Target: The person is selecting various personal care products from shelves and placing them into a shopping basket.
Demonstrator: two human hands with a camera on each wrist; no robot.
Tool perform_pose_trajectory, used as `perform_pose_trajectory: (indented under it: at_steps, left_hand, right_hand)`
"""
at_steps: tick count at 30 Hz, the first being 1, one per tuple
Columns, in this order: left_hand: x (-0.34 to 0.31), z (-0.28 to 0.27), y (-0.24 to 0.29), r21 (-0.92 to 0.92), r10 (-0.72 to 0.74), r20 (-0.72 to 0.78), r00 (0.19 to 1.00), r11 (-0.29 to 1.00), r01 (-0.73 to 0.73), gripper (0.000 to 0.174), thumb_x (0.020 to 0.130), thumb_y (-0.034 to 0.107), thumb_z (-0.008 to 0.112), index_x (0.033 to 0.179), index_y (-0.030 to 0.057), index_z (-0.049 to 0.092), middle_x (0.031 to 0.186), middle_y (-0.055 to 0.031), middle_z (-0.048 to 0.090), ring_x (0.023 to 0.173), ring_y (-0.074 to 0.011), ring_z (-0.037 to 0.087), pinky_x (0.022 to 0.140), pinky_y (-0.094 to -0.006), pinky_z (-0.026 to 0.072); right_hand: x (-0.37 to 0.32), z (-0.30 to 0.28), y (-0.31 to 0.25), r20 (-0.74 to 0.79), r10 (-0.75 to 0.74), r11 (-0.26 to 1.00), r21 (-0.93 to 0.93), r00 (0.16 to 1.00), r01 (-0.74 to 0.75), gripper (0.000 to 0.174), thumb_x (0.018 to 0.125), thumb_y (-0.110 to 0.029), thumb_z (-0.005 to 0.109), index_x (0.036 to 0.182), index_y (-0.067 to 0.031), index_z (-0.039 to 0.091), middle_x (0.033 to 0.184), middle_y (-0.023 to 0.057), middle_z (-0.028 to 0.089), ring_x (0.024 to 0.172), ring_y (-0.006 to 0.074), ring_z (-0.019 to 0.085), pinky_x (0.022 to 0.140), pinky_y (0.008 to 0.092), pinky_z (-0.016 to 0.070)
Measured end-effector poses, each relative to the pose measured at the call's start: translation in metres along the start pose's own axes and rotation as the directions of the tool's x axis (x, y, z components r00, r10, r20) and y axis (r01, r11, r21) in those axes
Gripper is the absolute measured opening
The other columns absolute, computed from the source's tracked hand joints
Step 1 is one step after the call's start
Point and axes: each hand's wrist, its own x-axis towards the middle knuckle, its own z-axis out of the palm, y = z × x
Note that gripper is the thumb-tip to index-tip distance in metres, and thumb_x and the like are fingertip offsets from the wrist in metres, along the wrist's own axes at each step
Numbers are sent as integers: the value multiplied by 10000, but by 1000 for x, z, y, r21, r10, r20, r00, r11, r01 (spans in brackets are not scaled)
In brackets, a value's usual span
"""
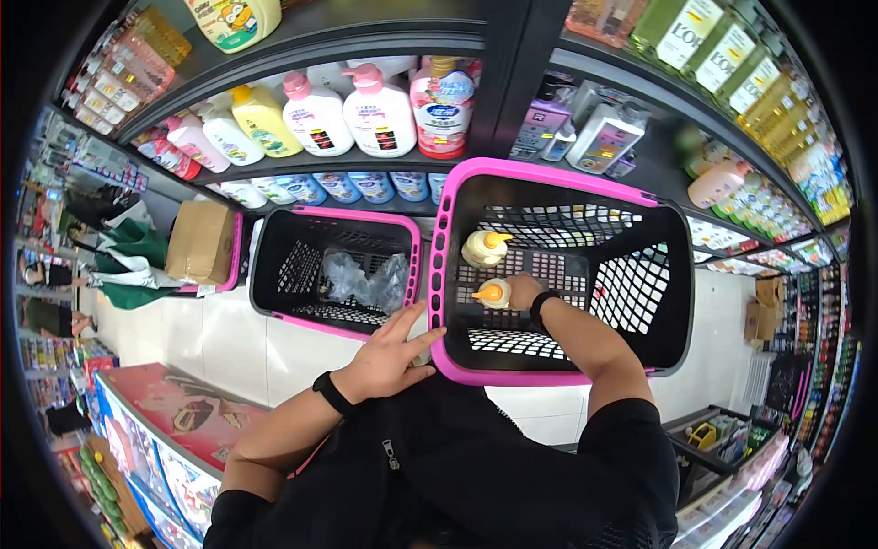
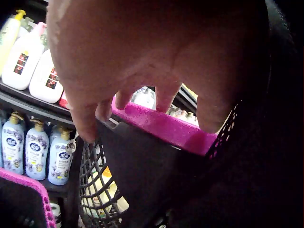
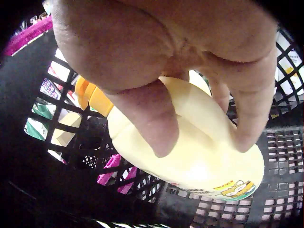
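Inside the large black basket with a pink rim [image 1: 567, 171], my right hand [image 1: 524, 291] grips a cream bottle with an orange pump top [image 3: 209, 164]. In the right wrist view the bottle leans over, its pump toward the left, with thumb and fingers on either side of its body. A second cream bottle with an orange pump [image 1: 478, 252] stands beside it in the same basket. My left hand [image 1: 389, 360], fingers extended and spread, rests at the basket's near left corner. The left wrist view shows its fingertips along the pink rim [image 2: 161, 124].
Left of the large basket stands a smaller black basket [image 1: 338, 213] containing clear plastic bags [image 1: 352, 279]. Beyond it is a cardboard box [image 1: 201, 242]. Shelves of body-wash bottles [image 1: 380, 114] run close behind both baskets. A red-topped display [image 1: 187, 412] stands at lower left.
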Motion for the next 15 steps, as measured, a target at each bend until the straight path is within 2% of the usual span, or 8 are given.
perform_pose_trajectory:
  at_steps: [1,4,5,7,9,11,15]
  left_hand:
    - [-1,1,1,-23,-4,10,1000,1000,4,687,835,285,804,1451,123,545,1556,-278,339,1430,-464,373,1172,-485,372]
    - [1,4,2,-58,-39,12,999,998,40,692,845,270,799,1465,126,529,1559,-276,334,1429,-465,372,1169,-482,377]
    - [2,5,1,-67,-46,20,999,997,47,676,854,261,792,1463,124,533,1563,-277,334,1427,-465,376,1164,-485,382]
    - [3,2,2,-90,-56,30,998,994,58,674,853,259,793,1463,130,536,1565,-280,334,1426,-469,376,1162,-488,384]
    - [4,0,1,-104,-70,40,997,992,74,668,857,264,790,1463,136,538,1570,-281,331,1425,-473,376,1162,-492,382]
    - [4,-1,1,-115,-83,57,995,989,89,657,865,275,780,1463,142,541,1578,-281,327,1424,-478,376,1165,-497,376]
    - [3,-1,0,-87,-111,105,988,989,121,641,892,304,747,1475,150,529,1592,-272,315,1434,-486,362,1182,-502,351]
  right_hand:
    - [5,0,1,20,-28,999,-24,999,28,280,728,-207,782,974,-77,749,915,171,751,924,331,724,813,445,567]
    - [11,-13,-2,138,174,912,350,975,-212,335,718,-166,783,1037,-77,732,904,144,755,889,286,731,799,411,569]
    - [23,1,10,167,170,893,390,971,-223,416,703,-150,793,1105,-81,710,910,140,752,859,265,731,790,381,571]
    - [25,11,11,73,205,831,514,976,-213,432,709,-191,806,1115,-76,715,1016,180,741,985,339,703,881,411,553]
    - [33,29,14,-64,169,875,469,983,-120,475,733,-202,799,1177,-75,687,1090,207,728,1065,383,680,925,433,542]
    - [43,37,16,-64,248,828,533,967,-177,469,736,-194,794,1176,-71,686,1078,208,728,1065,390,678,925,437,539]
    - [45,46,19,-136,273,780,611,952,-136,423,754,-158,767,1162,-75,691,1097,218,720,1070,401,671,928,443,534]
